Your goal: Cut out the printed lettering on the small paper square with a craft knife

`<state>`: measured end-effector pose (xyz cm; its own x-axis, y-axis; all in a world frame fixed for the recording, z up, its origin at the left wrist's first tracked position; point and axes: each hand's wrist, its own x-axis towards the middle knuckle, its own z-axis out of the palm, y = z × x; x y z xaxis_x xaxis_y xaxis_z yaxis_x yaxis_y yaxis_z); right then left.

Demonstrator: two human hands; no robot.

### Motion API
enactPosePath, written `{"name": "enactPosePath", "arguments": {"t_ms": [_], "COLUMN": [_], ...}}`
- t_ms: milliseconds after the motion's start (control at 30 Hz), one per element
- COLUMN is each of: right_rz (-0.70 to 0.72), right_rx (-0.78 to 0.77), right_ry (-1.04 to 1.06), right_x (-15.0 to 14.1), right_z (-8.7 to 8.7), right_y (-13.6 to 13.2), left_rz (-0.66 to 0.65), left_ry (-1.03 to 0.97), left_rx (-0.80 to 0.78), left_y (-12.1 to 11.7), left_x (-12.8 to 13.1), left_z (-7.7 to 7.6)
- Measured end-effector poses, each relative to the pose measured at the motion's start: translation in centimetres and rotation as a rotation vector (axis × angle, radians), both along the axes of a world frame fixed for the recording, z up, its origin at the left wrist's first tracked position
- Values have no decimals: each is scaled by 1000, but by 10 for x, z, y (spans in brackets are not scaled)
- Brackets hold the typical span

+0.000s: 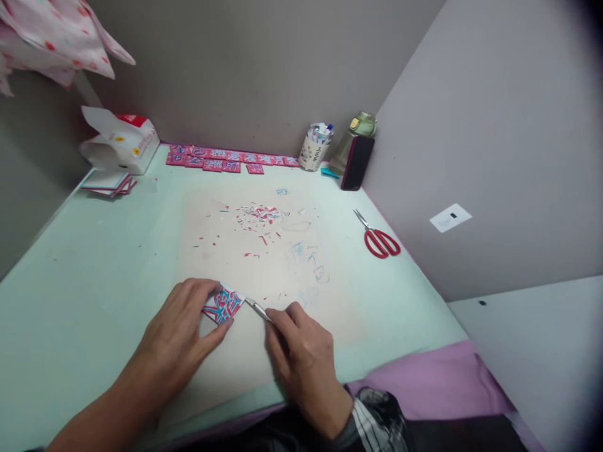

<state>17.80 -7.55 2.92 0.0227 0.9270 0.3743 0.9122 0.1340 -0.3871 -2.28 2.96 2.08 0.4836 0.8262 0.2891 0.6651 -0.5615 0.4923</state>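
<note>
Between the thumb and fingers of my left hand [186, 329] is a small square card [225, 306] with a blue and red character on a partly white face. It is held at its edges, just above or on the table. My right hand [301, 351] grips a slim silver craft knife [259, 309] like a pen. The knife's tip meets, or nearly meets, the card's right corner. Beyond both hands lies a heap of red and white paper scraps [266, 213], with loose bits scattered around it.
Red-handled scissors [380, 242] lie at the right. Along the back wall run rows of finished-looking red character cards [221, 156], a pen cup [315, 147], a green bottle [362, 125] and a phone [358, 163]. A paper bag [122, 141] and stacked cards [107, 182] sit back left.
</note>
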Motion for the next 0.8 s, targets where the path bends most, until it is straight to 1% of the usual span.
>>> {"name": "enactPosePath", "arguments": {"t_ms": [100, 233, 333, 467, 567, 633, 700, 800], "right_rz": [-21, -92, -78, -49, -42, -39, -39, -38], "right_rx": [-1, 17, 29, 37, 34, 35, 32, 26], "right_ry": [4, -15, 31, 122, 139, 147, 155, 167], "right_x": [0, 3, 6, 7, 6, 6, 6, 7], "right_z": [-1, -2, -2, 0, 2, 2, 2, 2], "right_y": [3, 8, 9, 9, 9, 8, 8, 8], "left_rz": [-17, -62, -102, -120, -134, -162, -195, -239], "left_ry": [-3, -15, -22, -16, 20, 49, 73, 93], "left_rx": [-13, -33, -28, -3, -96, -137, -129, -75], "left_y": [0, -1, -5, -12, -14, -13, -11, -7], "left_x": [-2, -13, -19, -11, 1, 5, 6, 5], "left_z": [0, -5, -6, 4, 13, 16, 17, 18]}}
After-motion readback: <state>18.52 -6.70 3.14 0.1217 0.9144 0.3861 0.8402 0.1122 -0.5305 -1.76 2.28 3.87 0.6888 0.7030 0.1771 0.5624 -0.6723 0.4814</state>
